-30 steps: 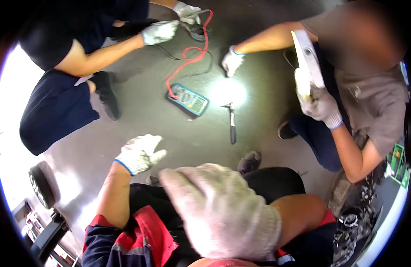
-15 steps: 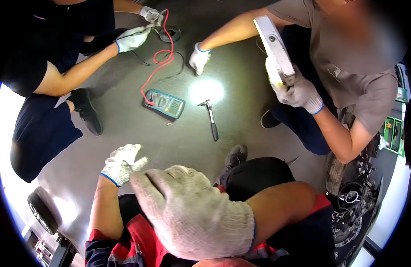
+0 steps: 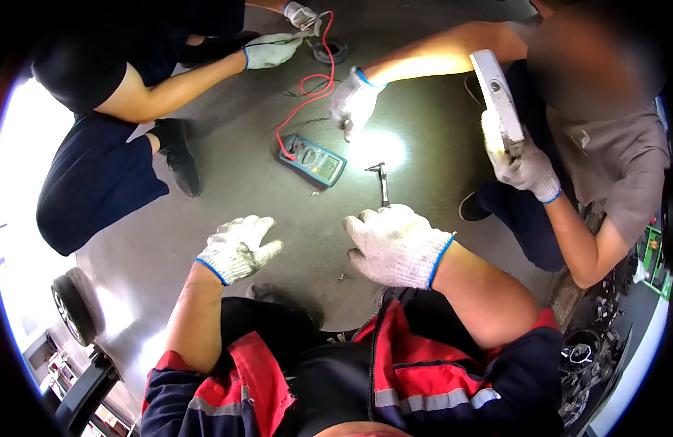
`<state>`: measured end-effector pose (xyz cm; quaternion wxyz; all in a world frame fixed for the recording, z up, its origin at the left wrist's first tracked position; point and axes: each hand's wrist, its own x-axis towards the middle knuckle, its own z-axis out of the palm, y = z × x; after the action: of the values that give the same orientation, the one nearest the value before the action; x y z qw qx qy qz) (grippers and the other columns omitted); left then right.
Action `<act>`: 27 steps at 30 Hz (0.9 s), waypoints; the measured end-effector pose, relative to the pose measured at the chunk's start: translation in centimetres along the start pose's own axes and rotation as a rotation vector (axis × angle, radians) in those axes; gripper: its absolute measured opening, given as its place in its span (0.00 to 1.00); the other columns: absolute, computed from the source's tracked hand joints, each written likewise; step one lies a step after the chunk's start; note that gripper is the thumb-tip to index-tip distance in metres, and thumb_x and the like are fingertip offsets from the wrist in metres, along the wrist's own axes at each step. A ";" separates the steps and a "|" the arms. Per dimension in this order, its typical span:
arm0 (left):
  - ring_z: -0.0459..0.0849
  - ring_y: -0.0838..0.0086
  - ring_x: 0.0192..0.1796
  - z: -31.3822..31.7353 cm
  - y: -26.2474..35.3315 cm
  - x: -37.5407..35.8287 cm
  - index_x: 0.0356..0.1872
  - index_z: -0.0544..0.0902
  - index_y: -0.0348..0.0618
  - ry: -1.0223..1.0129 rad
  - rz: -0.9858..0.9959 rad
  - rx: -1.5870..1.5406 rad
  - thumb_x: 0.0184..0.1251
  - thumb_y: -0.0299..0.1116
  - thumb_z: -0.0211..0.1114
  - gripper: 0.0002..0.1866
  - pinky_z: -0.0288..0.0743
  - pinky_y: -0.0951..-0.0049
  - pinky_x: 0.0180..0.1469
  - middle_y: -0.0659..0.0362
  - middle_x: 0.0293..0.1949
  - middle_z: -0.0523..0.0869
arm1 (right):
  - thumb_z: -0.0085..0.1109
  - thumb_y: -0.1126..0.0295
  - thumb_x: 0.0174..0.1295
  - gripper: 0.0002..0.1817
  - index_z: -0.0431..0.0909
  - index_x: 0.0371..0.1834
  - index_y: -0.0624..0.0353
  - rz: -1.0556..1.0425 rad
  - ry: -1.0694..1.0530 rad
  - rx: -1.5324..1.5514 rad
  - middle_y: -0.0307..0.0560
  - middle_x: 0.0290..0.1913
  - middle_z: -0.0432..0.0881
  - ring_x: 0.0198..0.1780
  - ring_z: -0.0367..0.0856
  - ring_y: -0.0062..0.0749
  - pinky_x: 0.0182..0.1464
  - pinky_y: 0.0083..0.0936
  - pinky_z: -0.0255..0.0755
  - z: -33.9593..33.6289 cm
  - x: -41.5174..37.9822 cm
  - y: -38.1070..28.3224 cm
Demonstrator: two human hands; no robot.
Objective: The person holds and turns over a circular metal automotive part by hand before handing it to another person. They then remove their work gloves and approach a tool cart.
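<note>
My left hand [image 3: 239, 250], in a white knit glove, hovers at the centre left with its fingers apart and nothing in it. My right hand [image 3: 396, 244], gloved too, is held out palm down over the black handle of a ratchet wrench [image 3: 384, 186]; its fingers are partly spread and no object shows in them. The wrench lies on the grey floor [image 3: 293, 211] beside a bright spot of light. Left of it is a teal multimeter [image 3: 313, 161] with a red lead [image 3: 312, 105] plugged in.
At upper left, a co-worker's gloved hands [image 3: 273, 52] hold the leads near a dark ring-shaped roll [image 3: 329, 51]. At right, another person holds a pale block [image 3: 498, 98] and reaches a gloved hand [image 3: 353, 104] over the floor. A wheel [image 3: 73, 306] stands at left.
My right hand has moved away from my face, forward and right, towards the wrench. The co-worker's reaching hand has lifted slightly. The whole view has shifted, with the floor items now further right.
</note>
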<state>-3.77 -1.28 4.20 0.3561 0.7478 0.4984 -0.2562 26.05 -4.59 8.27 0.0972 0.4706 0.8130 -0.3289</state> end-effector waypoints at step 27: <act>0.79 0.48 0.75 0.4 -0.4 0.3 0.77 0.76 0.47 -0.005 0.021 0.053 0.82 0.59 0.58 0.34 0.71 0.50 0.78 0.46 0.74 0.80 | 0.65 0.56 0.68 0.26 0.81 0.59 0.67 -0.075 -0.124 0.073 0.62 0.45 0.89 0.49 0.90 0.61 0.57 0.51 0.83 0.5 0.6 -1.0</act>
<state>-4.06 -1.29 3.62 0.3403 0.7613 0.4828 -0.2674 24.84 -4.77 8.05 0.1176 0.4216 0.8099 -0.3904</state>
